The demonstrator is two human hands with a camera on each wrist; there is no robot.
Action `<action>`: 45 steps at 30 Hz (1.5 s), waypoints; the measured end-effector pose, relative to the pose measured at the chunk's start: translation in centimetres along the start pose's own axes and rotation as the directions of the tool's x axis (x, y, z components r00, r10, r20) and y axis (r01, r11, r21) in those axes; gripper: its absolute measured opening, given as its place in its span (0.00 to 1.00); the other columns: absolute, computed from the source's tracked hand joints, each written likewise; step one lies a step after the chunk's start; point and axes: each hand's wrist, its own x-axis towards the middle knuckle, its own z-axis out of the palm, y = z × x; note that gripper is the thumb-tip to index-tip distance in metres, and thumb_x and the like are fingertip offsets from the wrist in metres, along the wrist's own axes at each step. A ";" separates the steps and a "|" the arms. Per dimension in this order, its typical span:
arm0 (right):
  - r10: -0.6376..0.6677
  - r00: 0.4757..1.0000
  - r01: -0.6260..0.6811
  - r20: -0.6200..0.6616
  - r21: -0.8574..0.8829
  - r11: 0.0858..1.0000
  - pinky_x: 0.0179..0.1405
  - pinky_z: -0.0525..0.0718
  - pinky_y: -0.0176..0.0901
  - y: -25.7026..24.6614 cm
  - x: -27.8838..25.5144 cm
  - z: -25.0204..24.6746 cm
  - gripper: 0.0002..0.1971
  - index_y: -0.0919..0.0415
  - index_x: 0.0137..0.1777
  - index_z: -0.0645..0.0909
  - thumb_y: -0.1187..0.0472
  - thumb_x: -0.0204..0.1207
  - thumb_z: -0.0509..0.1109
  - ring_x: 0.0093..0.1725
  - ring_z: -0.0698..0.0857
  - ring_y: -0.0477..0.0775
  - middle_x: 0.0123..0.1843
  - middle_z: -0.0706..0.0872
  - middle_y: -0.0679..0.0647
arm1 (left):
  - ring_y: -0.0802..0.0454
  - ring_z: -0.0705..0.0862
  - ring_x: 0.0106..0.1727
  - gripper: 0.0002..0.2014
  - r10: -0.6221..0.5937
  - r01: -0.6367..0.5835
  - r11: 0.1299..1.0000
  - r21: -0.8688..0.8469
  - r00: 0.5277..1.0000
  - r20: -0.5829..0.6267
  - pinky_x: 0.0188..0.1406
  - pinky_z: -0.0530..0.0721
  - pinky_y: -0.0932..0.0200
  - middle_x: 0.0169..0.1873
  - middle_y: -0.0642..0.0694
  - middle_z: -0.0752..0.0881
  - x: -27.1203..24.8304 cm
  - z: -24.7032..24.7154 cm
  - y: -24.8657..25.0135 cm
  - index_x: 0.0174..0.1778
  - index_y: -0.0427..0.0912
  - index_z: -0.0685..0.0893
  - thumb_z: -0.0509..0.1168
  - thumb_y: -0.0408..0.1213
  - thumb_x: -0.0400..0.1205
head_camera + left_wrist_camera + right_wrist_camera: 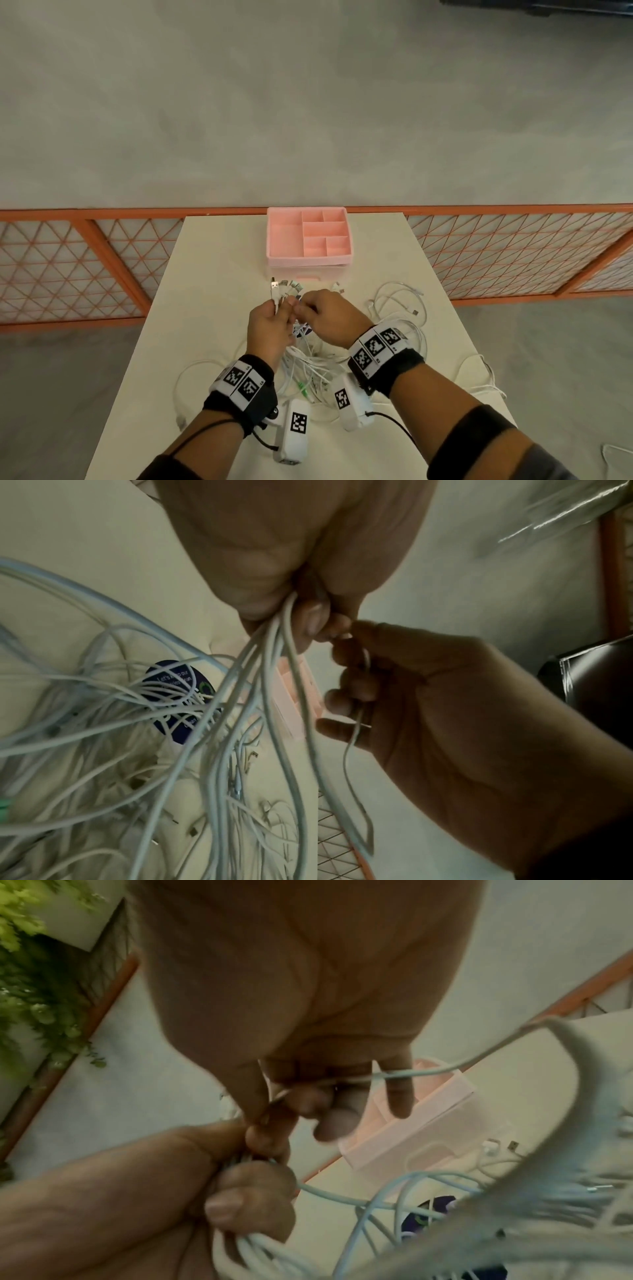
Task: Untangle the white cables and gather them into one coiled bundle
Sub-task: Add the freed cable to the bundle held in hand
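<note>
Cables lie tangled on a pale counter beside an orange fence — left hand grips several ends, right hand pinches one cable, before a pink organizer.

I count two hands at centre frame, my left hand and my right hand. One pink organiser box sits above them, showing six compartments. One white table fills the lower middle. The white cables form one tangle below the hands; I cannot count single cables. One dark blue round sticker lies among them.
</note>
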 end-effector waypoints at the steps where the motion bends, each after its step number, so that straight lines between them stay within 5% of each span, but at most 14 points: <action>1: -0.023 0.999 0.024 -0.034 0.029 0.999 0.36 0.80 0.47 -0.1 0.0 -0.2 0.15 0.57 0.39 0.83 0.53 0.84 0.63 0.33 0.82 0.52 0.35 0.87 0.56 | 0.57 0.66 0.20 0.12 0.000 0.001 0.999 -0.043 1.000 0.031 0.17 0.67 0.65 0.26 0.46 0.76 -0.2 0.0 0.1 0.39 0.36 0.78 0.63 0.36 0.88; 6: -0.008 0.930 0.150 -0.368 0.359 0.921 0.34 0.81 0.35 -2.3 0.0 -3.4 0.13 0.62 0.40 0.82 0.60 0.86 0.62 0.27 0.77 0.44 0.31 0.82 0.45 | 0.58 0.63 0.19 0.11 -0.033 0.062 0.972 -0.226 0.991 0.130 0.16 0.63 0.65 0.28 0.50 0.81 -0.2 -0.6 0.1 0.44 0.36 0.83 0.62 0.39 0.88; 9: 0.212 0.779 0.399 -0.590 0.729 0.556 0.36 0.80 0.45 -4.1 0.8 -7.9 0.14 0.61 0.37 0.78 0.68 0.85 0.59 0.25 0.73 0.47 0.28 0.80 0.46 | 0.58 0.65 0.19 0.12 -0.067 0.088 0.975 -0.203 0.992 0.108 0.17 0.64 0.64 0.29 0.46 0.79 -0.4 -1.5 -1.3 0.43 0.36 0.83 0.64 0.40 0.87; 12: 0.371 0.736 0.502 -0.567 0.824 0.262 0.31 0.80 0.42 -4.7 0.7 -11.9 0.14 0.62 0.39 0.76 0.64 0.87 0.58 0.23 0.70 0.48 0.23 0.72 0.47 | 0.58 0.67 0.21 0.12 -0.088 0.096 0.974 -0.205 0.995 0.049 0.21 0.67 0.63 0.27 0.48 0.76 -0.7 -2.3 -2.1 0.42 0.35 0.83 0.64 0.39 0.87; 14: 0.421 0.724 0.456 -0.547 0.837 0.302 0.31 0.80 0.42 -3.4 0.5 -12.7 0.14 0.62 0.39 0.77 0.64 0.87 0.58 0.22 0.70 0.48 0.23 0.70 0.49 | 0.57 0.67 0.21 0.10 -0.110 0.115 0.966 -0.230 0.993 0.036 0.20 0.67 0.63 0.25 0.49 0.73 -0.5 -2.4 -1.9 0.43 0.36 0.81 0.65 0.39 0.86; 17: 0.521 0.691 0.172 -0.501 0.814 0.555 0.33 0.79 0.44 0.2 1.1 -11.6 0.11 0.64 0.46 0.82 0.69 0.81 0.57 0.28 0.76 0.53 0.31 0.75 0.54 | 0.58 0.65 0.19 0.09 -0.135 0.133 0.963 -0.234 0.991 0.005 0.15 0.65 0.65 0.25 0.49 0.71 0.1 -2.5 -1.2 0.42 0.39 0.77 0.66 0.37 0.86; 20: 0.527 0.679 -0.289 -0.511 0.473 0.832 0.57 0.83 0.56 2.6 1.0 -9.2 0.24 0.64 0.74 0.70 0.65 0.78 0.64 0.62 0.79 0.67 0.66 0.77 0.64 | 0.58 0.65 0.18 0.08 -0.113 0.110 0.974 -0.197 0.994 -0.006 0.15 0.64 0.66 0.23 0.50 0.72 0.3 -2.4 -0.6 0.44 0.35 0.80 0.65 0.36 0.87; 23: 0.256 0.818 -0.267 -0.516 0.054 0.962 0.79 0.65 0.56 2.0 -0.5 -5.9 0.39 0.61 0.85 0.55 0.55 0.79 0.70 0.81 0.63 0.62 0.84 0.61 0.59 | 0.57 0.64 0.20 0.11 -0.072 0.076 0.986 -0.147 0.997 0.030 0.17 0.63 0.64 0.23 0.50 0.71 -0.1 -1.6 -0.2 0.42 0.34 0.82 0.64 0.37 0.87; 26: 0.073 0.990 -0.071 -0.118 0.022 0.997 0.73 0.75 0.49 1.1 -1.1 -3.2 0.24 0.54 0.75 0.76 0.48 0.81 0.69 0.71 0.79 0.52 0.73 0.80 0.52 | 0.56 0.63 0.21 0.12 -0.045 0.051 0.992 -0.118 0.998 0.053 0.18 0.63 0.64 0.22 0.50 0.70 -0.3 -0.8 0.1 0.40 0.36 0.82 0.64 0.37 0.87; 29: -0.011 0.998 0.007 0.068 0.057 0.998 0.53 0.81 0.47 1.1 -0.9 -0.8 0.10 0.58 0.56 0.85 0.54 0.84 0.66 0.49 0.85 0.50 0.50 0.88 0.52 | 0.56 0.63 0.20 0.11 -0.043 0.051 0.992 -0.113 0.997 0.066 0.18 0.62 0.64 0.22 0.49 0.71 -0.3 -0.2 0.5 0.42 0.34 0.81 0.63 0.35 0.88; 32: -0.041 0.999 0.038 0.021 0.131 0.991 0.39 0.76 0.42 1.3 -0.7 -0.3 0.11 0.59 0.44 0.85 0.56 0.85 0.65 0.34 0.79 0.46 0.33 0.83 0.52 | 0.56 0.62 0.19 0.11 -0.044 0.052 0.993 -0.108 0.996 0.074 0.18 0.61 0.65 0.22 0.48 0.71 -0.1 -0.2 0.6 0.41 0.35 0.81 0.63 0.35 0.88; 37: 0.066 0.981 0.000 -0.185 0.334 0.943 0.29 0.68 0.25 0.9 -0.4 -4.9 0.12 0.67 0.45 0.86 0.62 0.85 0.64 0.24 0.76 0.33 0.24 0.81 0.33 | 0.58 0.64 0.19 0.10 -0.075 0.082 0.994 -0.078 0.994 0.083 0.16 0.63 0.64 0.27 0.49 0.74 0.1 -1.5 0.0 0.43 0.39 0.75 0.64 0.39 0.87; 42: 0.170 0.931 -0.054 -0.323 0.339 0.939 0.31 0.67 0.32 1.7 -0.2 -8.5 0.13 0.68 0.43 0.86 0.63 0.84 0.64 0.23 0.77 0.30 0.19 0.78 0.31 | 0.58 0.63 0.20 0.10 -0.060 0.058 0.998 0.020 0.981 0.186 0.19 0.61 0.64 0.28 0.49 0.78 -0.4 -0.3 0.6 0.45 0.37 0.82 0.63 0.39 0.88; 45: 0.265 0.871 -0.049 -0.414 0.463 0.885 0.36 0.71 0.41 2.5 -0.7 -9.7 0.14 0.60 0.36 0.85 0.64 0.82 0.64 0.28 0.75 0.42 0.25 0.78 0.40 | 0.57 0.62 0.20 0.13 -0.061 0.053 0.997 0.050 0.981 0.182 0.22 0.59 0.62 0.32 0.47 0.85 -0.2 0.1 0.6 0.49 0.33 0.86 0.63 0.41 0.88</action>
